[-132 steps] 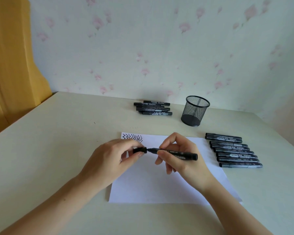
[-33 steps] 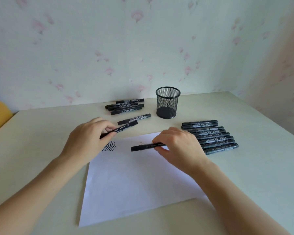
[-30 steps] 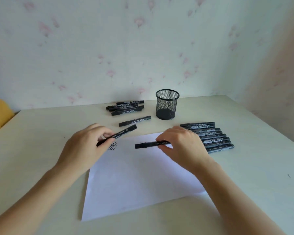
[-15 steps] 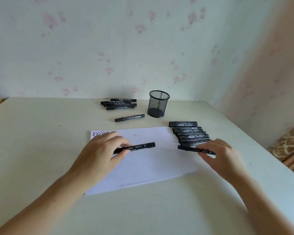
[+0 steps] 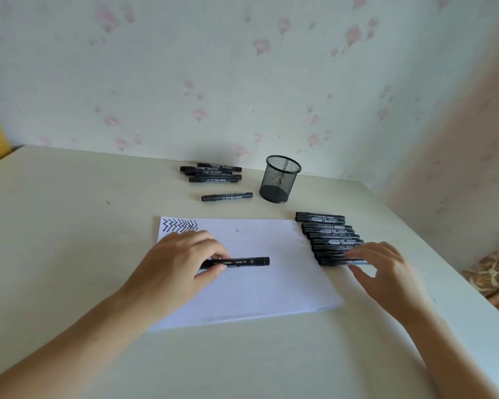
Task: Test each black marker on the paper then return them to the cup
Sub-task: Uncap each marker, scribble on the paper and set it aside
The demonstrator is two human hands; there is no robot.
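My left hand (image 5: 182,263) pinches a capped marker (image 5: 238,262) over the paper (image 5: 260,289); my right hand (image 5: 383,272), fingers loose, rests on the nearest marker in the row (image 5: 329,237). I judge I'm between tests: next, uncap and scribble, cup (image 5: 280,180) waiting beyond.

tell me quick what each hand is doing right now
Left hand: closed on a black marker over the paper.
Right hand: open, fingertips on the nearest marker in the row.
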